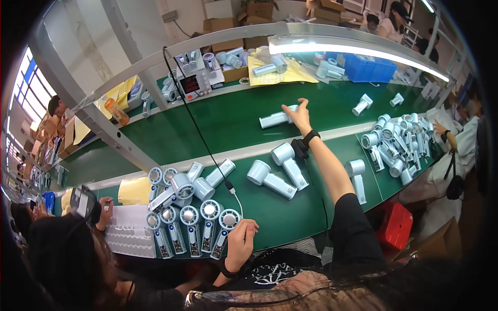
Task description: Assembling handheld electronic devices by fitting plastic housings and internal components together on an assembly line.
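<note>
My right hand [299,116] reaches over the green conveyor belt, its fingers curled around the head end of a light blue handheld fan [273,120]. One finger sticks up. Near the bench's front edge, my left hand [241,243] is closed, with a thin white cable [238,202] running into its fingers; the plug end is hidden. That cable joins a black connector [229,185] on a black cord hanging from above. Left of this hand, several fans with uncovered circuit boards [192,228] stand in a row. Two more fans [272,180] lie between my arms.
Another fan [357,179] lies right of my forearm, before a large fan pile [397,137]. Two fans [362,104] sit farther along the belt. A metal frame with a lamp [358,54] crosses above. A co-worker [62,249] sits at left beside a white tray [129,230]; a red crate [395,225] stands low right.
</note>
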Motion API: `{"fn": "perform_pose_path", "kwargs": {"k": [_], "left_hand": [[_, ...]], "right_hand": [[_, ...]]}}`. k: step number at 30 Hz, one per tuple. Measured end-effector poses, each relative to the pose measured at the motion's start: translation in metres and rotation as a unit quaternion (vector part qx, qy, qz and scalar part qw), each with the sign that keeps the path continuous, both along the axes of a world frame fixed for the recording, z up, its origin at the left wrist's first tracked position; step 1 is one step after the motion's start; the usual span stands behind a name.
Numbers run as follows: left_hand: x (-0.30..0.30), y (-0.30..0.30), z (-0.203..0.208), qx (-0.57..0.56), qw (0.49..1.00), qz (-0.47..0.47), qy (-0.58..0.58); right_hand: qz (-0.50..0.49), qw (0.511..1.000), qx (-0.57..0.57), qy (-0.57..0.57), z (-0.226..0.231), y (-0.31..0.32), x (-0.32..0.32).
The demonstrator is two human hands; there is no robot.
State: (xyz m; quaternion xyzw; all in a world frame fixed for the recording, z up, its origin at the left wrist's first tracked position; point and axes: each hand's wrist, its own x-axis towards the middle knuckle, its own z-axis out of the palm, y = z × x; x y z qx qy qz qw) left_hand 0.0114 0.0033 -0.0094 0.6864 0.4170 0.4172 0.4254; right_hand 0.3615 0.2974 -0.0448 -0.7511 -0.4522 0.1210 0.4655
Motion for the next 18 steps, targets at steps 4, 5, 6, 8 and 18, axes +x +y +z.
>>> {"fn": "perform_pose_path", "kwargs": {"k": [4,5,6,8,18], "left_hand": [[0.000,-0.001,-0.001,0.002,1.000,-0.005,-0.010],[-0.001,-0.002,-0.003,-0.002,1.000,-0.003,-0.009],[-0.004,-0.003,-0.004,0.003,1.000,0.000,-0.005],[-0.007,-0.004,-0.006,0.015,1.000,0.001,0.003],[0.004,-0.014,-0.004,0.022,0.999,-0.038,0.003]], "right_hand": [[0.060,0.995,0.047,-0.070,-0.025,-0.007,0.024],[0.057,0.983,0.024,-0.175,-0.020,-0.026,0.019],[0.060,0.958,0.003,-0.280,-0.009,-0.046,0.006],[0.113,0.922,-0.088,-0.360,0.006,-0.090,-0.015],[0.264,0.954,-0.033,-0.139,-0.007,-0.210,-0.061]]}}
